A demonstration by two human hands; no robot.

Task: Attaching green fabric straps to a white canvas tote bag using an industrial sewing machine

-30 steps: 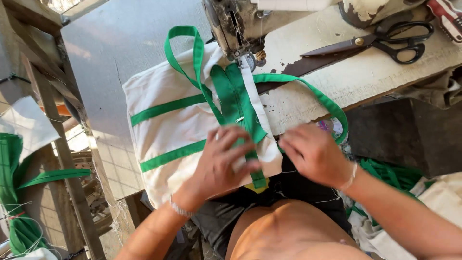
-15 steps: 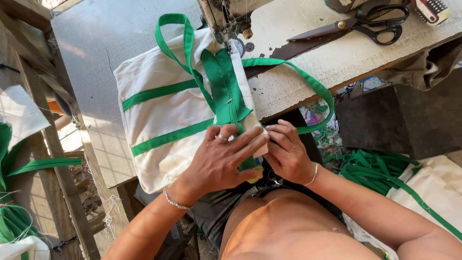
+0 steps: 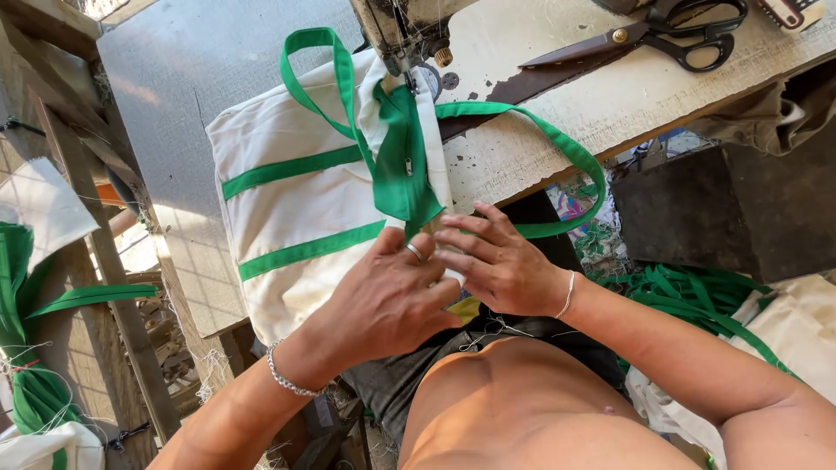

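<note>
A white cloth bag point(image 3: 296, 218) with green bands and green handles lies over the table edge under a sewing machine point(image 3: 401, 26). A green zipper strip point(image 3: 402, 170) runs down its middle from the machine's needle. My left hand point(image 3: 383, 296), with a ring and a chain bracelet, pinches the near end of the bag's edge. My right hand point(image 3: 496, 257) meets it there, fingers spread on the same white edge beside the green strip. A green handle loop point(image 3: 557, 157) curves over the table to the right.
Black scissors point(image 3: 662, 35) lie on the worn white table point(image 3: 566, 96) at the top right. Green straps are heaped at the right point(image 3: 688, 292) and left point(image 3: 26, 287). White cloth point(image 3: 801, 331) lies low at right. A wooden frame point(image 3: 96, 235) stands at the left.
Both hands have drawn closer together on the bag's near edge. The view has shifted, and the bag and zipper strip now sit a little further along under the machine.
</note>
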